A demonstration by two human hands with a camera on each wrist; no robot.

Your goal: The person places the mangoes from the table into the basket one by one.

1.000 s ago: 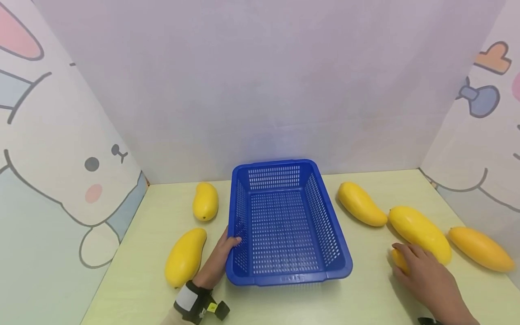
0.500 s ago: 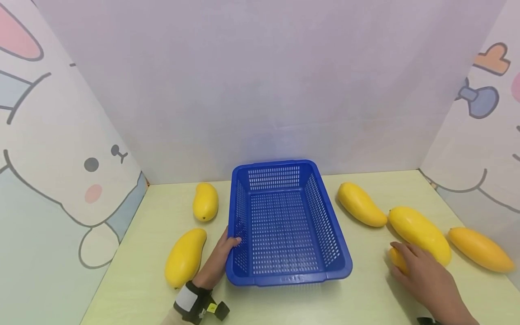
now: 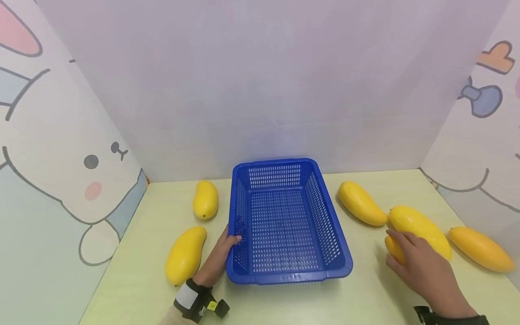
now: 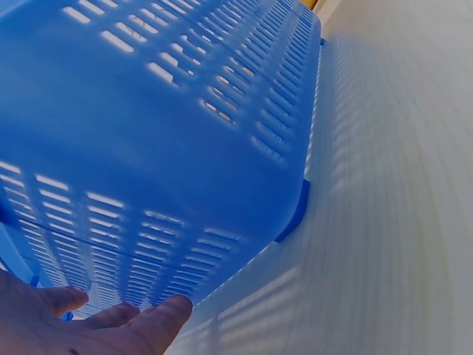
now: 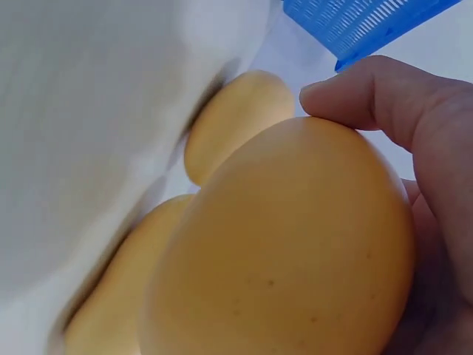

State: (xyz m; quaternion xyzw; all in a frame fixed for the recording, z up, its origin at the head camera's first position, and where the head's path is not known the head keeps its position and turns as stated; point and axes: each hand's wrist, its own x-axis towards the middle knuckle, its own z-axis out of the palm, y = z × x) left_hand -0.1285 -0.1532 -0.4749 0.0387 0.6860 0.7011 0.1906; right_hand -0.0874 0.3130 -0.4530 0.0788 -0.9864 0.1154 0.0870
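Note:
A blue plastic basket with slotted walls stands in the middle of the table, its inside bare. My left hand grips its left rim, thumb over the edge; the left wrist view shows fingers against the slotted outer wall. At the right, my right hand holds a yellow mango, thumb along one side and the other fingers mostly hidden behind it. Just beyond that hand lies a larger yellow mango. Another mango rests between it and the basket.
An orange-yellow mango lies at the far right by the side wall. Left of the basket are two more, a small mango at the back and a larger mango near my left wrist. A plain wall rises behind the table.
My right hand has shifted slightly left, carrying the mango with it, and more of its wrist strap shows. The left hand and basket have stayed in place.

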